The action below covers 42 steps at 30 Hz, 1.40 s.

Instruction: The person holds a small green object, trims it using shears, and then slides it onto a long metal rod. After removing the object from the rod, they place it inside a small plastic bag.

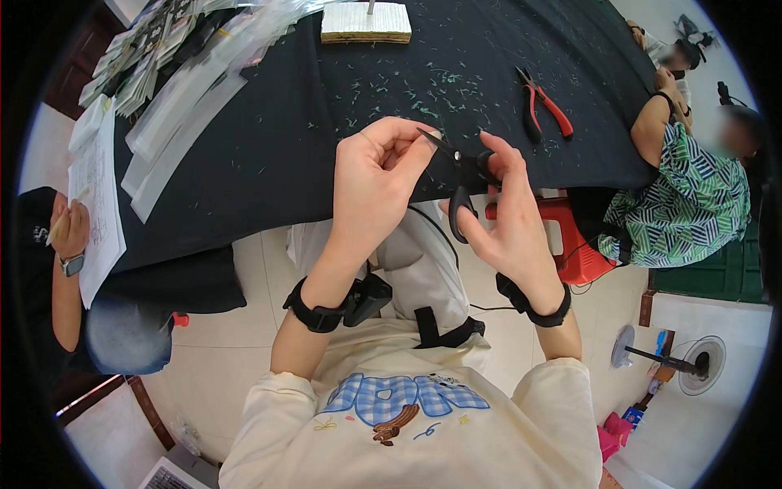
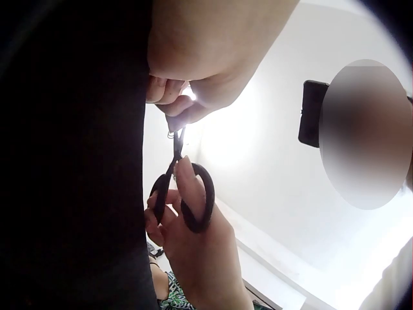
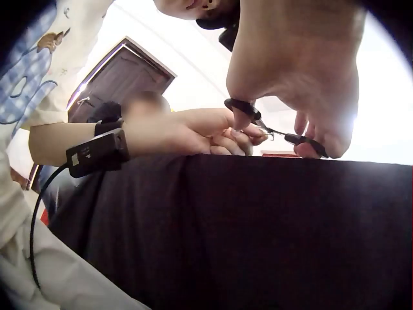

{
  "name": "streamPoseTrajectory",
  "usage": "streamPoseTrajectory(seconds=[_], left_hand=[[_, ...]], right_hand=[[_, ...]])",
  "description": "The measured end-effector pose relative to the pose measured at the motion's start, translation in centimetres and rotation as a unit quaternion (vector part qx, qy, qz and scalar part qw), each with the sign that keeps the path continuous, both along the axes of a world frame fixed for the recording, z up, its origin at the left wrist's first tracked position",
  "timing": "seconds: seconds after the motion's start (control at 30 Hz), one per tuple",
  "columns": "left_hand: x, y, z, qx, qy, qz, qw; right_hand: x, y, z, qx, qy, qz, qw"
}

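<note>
Black-handled scissors [image 1: 460, 194] are in my right hand [image 1: 515, 224], its thumb through one loop and fingers through the other. The left hand [image 1: 375, 175] pinches something tiny between thumb and index finger, right at the blade tips; what it is cannot be made out. In the left wrist view the scissors [image 2: 199, 216] have their blades slightly apart, touching close to the left fingertips. The right wrist view shows the scissors [image 3: 314, 143] held just above the table edge, with a small thin piece by the left fingertips.
Green scraps [image 1: 423, 108] lie scattered over the black tablecloth [image 1: 269, 163]. Red-handled pliers [image 1: 556, 110] lie at the right, a white block [image 1: 366, 23] with a rod at the back, plastic sleeves [image 1: 175, 130] at the left. One person writes at the left; others sit at the right.
</note>
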<state>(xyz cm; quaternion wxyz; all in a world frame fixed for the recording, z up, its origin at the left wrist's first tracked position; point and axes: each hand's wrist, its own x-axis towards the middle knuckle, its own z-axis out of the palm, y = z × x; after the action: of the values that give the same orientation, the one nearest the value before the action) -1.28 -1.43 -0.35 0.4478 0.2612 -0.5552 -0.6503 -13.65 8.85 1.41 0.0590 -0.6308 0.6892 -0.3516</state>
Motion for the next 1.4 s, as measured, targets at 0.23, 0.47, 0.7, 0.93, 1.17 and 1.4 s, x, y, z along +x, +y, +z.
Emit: streamPoseTrajectory(seconds=[0.23,0.47,0.7,0.93,1.17,1.4], left_hand=[[-0.1,0.0,-0.1,-0.023,-0.005,0.009,1.0],[0.1,-0.1,-0.2,-0.029,-0.006,0.008,1.0],[0.2,0.0,-0.1,-0.015,-0.021,0.007,1.0],[0.1,0.1,-0.2,-0.017,-0.012,0.01,1.0],[0.1,0.1,-0.2,-0.015,-0.012,0.011,1.0],[0.2,0.1,-0.2,-0.018,-0.017,0.015,1.0]], right_hand=[[0.5,0.0,0.6,0.036,-0.009,-0.008,0.999],[0.3,0.0,0.5,0.044,-0.003,-0.002,0.999],[0.2,0.0,0.6,0.042,-0.008,0.012,0.999],[0.1,0.0,0.1,0.015,0.018,0.021,0.999],[0.0,-0.2,-0.3,-0.022,0.051,0.029,0.998],[-0.1,-0.2,-0.8,-0.049,0.063,0.035,0.996]])
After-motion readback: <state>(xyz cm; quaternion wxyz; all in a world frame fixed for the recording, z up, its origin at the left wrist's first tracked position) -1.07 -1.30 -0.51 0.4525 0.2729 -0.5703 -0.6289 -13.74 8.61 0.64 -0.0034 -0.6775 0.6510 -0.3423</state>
